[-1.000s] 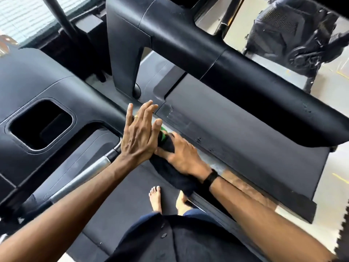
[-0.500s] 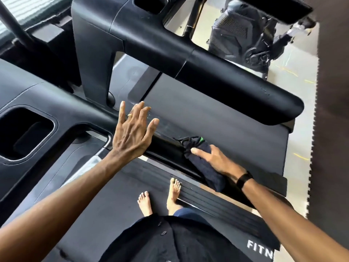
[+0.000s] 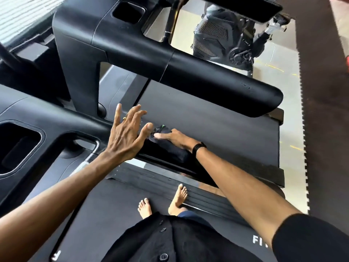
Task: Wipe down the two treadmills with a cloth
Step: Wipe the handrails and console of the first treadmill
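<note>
Black cloth (image 3: 171, 151), judged soft, light and shapeless, lies pressed on the handrail (image 3: 190, 166) under the right hand (image 3: 176, 138), best palmed flat; left hand (image 3: 126, 134) hovers splayed, holding nothing.

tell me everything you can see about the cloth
The cloth is dark, nearly black, soft fabric with a small green patch at its far end. It lies bunched and draped along the end of the near treadmill's handrail. The right hand presses it from above, fingers fairly straight, covering its middle. The left hand hovers beside it, fingers spread; whether the thumb touches it is unclear.
</note>
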Motion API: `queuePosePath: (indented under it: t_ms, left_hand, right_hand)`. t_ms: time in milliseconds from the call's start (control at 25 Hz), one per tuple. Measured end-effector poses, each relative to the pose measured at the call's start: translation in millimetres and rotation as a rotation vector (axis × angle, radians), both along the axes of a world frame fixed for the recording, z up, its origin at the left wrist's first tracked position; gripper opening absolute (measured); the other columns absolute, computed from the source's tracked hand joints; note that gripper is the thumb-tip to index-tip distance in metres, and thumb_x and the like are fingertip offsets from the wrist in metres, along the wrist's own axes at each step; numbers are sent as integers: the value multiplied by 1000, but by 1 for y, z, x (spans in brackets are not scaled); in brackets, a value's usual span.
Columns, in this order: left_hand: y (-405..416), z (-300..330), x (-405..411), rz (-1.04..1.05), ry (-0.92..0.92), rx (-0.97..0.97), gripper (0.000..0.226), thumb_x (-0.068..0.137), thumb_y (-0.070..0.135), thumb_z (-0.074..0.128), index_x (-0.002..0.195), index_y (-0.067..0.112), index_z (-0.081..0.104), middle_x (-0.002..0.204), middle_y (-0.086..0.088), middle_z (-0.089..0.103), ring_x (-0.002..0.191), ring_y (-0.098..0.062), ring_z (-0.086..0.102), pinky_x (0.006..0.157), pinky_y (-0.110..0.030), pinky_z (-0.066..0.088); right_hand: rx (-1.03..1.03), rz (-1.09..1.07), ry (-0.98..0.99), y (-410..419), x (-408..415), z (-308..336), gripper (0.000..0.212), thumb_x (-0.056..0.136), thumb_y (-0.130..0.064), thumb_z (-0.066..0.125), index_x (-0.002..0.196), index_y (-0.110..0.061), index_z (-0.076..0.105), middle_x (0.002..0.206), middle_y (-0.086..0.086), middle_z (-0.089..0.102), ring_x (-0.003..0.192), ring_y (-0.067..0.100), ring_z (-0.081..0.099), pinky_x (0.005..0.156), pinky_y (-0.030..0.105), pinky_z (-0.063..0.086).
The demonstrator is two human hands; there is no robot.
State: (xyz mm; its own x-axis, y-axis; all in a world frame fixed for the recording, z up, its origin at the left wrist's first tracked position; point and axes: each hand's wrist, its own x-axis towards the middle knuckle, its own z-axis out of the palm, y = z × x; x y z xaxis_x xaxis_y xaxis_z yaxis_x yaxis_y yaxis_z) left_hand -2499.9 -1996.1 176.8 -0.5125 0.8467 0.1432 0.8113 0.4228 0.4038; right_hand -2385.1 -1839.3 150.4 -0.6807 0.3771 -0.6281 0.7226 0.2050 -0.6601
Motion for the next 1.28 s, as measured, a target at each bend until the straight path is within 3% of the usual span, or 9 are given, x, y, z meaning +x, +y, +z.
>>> queuePosePath:
  t_ms: [120,200,320,440,520,840,1040,1160,1280]
  left_hand:
    - [18,2,15,-69,-13,17,73,99,62,11,137,11,47,150,-12,45,115,-23,64,124,-48,-3]
    - [28,0,24,-104,-19,6,75,99,62,9,137,10,47,149,-13,46,117,-22,63,124,-47,-3]
    - [37,-8,39,-168,6,-25,75,101,59,9,136,6,48,147,-16,46,119,-24,61,124,-48,-2]
    - [42,-18,47,-232,75,-102,76,102,58,9,139,2,43,148,-20,43,135,-24,48,124,-49,-1]
    - [44,-22,46,-248,105,-115,78,101,59,8,140,0,42,149,-21,43,141,-24,41,124,-49,-1]
    - [41,-23,43,-344,107,-162,78,101,58,9,141,0,44,148,-18,47,143,-20,39,124,-47,-2]
    - [37,-31,40,-460,153,-140,30,107,29,42,133,20,29,131,-17,60,133,-29,51,122,-52,0]
    - [38,-32,40,-498,191,-132,31,106,19,46,130,19,28,124,-19,63,126,-33,56,119,-60,9]
    - [36,-29,42,-490,187,-132,34,107,31,34,135,11,36,128,-18,61,130,-30,54,121,-60,8]
  right_hand:
    - [-115,-55,-100,33,59,-6,27,96,-43,60,112,-22,56,110,-3,50,106,13,43,85,23,37]
    - [-123,-185,-80,48,105,-8,52,89,-51,66,121,-12,58,112,0,50,104,15,45,88,31,43]
    - [234,-191,-97,44,152,-1,76,64,-85,64,90,-13,69,92,5,70,87,24,64,87,44,53]
    - [639,-28,-66,0,155,20,50,86,-66,54,95,-18,66,101,6,72,97,32,64,81,41,49]
    - [808,67,45,-35,133,34,52,87,-63,43,106,-21,66,104,3,68,101,31,63,83,42,47]
    - [110,-99,-159,29,80,2,62,88,-56,65,124,-5,60,126,14,62,109,28,58,84,34,40]
    - [144,-233,-254,78,187,-8,41,90,-50,67,99,-11,60,107,8,58,100,23,54,90,35,44]
    - [327,-288,-318,70,233,8,59,86,-62,64,109,-8,60,120,13,65,108,31,61,94,42,48]
    - [572,-175,-257,28,225,26,45,92,-56,58,104,-13,64,112,12,70,107,34,63,85,39,47]
